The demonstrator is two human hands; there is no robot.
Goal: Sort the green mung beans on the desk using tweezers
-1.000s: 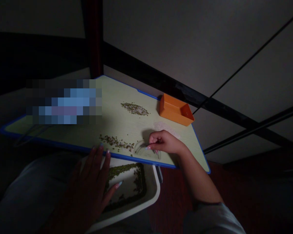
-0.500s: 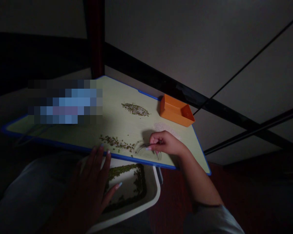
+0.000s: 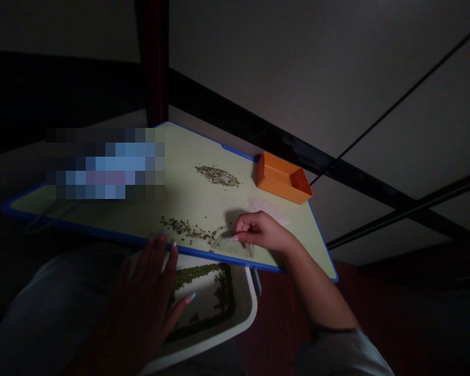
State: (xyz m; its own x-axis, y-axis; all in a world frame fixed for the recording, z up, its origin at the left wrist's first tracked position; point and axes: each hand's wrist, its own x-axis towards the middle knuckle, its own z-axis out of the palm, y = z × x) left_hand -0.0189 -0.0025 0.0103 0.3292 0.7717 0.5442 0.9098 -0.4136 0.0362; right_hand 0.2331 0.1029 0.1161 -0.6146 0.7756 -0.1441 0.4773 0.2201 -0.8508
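Observation:
My right hand (image 3: 260, 231) is pinched on a clear half-round piece (image 3: 232, 244), which looks like a protractor; its exact kind is hard to make out in the dim light. The piece stands on the pale board (image 3: 180, 193), against the right end of a loose strip of small green and pale grains (image 3: 186, 228). My left hand (image 3: 152, 282) has its fingers spread, their tips at the board's blue near edge, over a white tub (image 3: 254, 303). Dark green grains (image 3: 225, 287) line the tub's floor along its sides.
A second mixed heap of grains (image 3: 218, 176) lies mid-board. Behind my right hand is a thin patch of pale grains (image 3: 262, 204). An orange open box (image 3: 284, 183) stands at the back right edge. A blurred-out blue patch (image 3: 117, 162) covers the board's left part.
My right hand has slid slightly left with the clear half-round piece, closer into the grains. My left hand stays where it was.

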